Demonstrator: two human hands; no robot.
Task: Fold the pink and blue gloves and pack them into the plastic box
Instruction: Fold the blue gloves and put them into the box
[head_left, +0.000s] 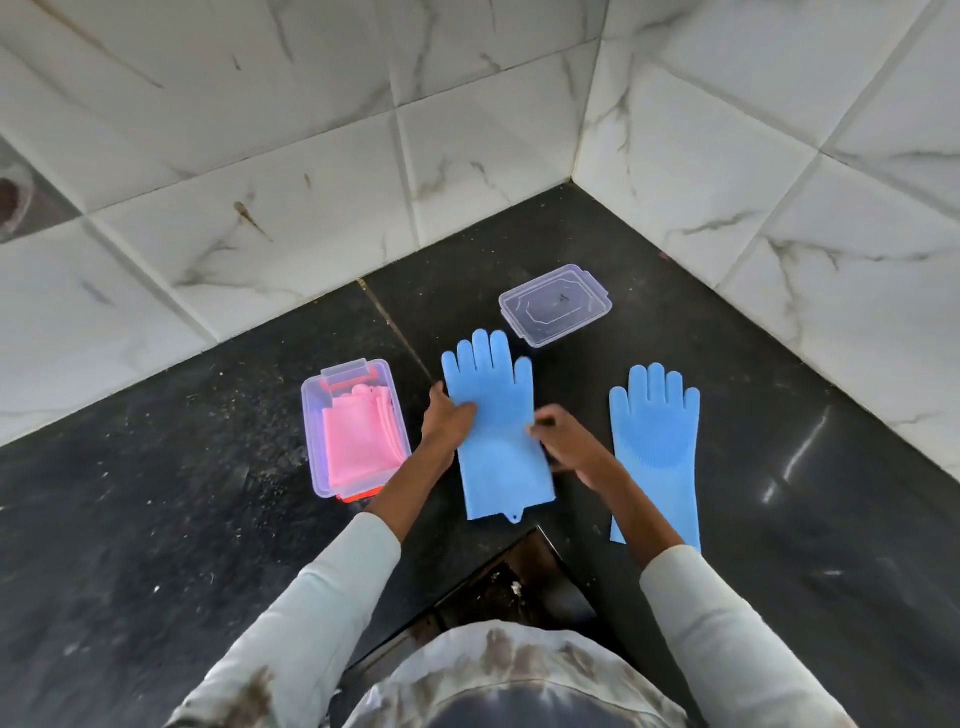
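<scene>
A blue glove (493, 415) lies flat on the black counter, fingers pointing away from me. My left hand (445, 420) grips its left edge at the palm. My right hand (558, 436) pinches its right edge at about the same height. A second blue glove (655, 441) lies flat to the right, its cuff partly hidden by my right forearm. The clear plastic box (311, 415) stands to the left with folded pink gloves (361, 447) inside it.
The box's clear lid (555, 304) lies behind the gloves near the corner. White marble-tiled walls (311, 208) close the counter (156, 519) at the back and right. A dark rectangular recess (519, 587) sits at the counter's near edge.
</scene>
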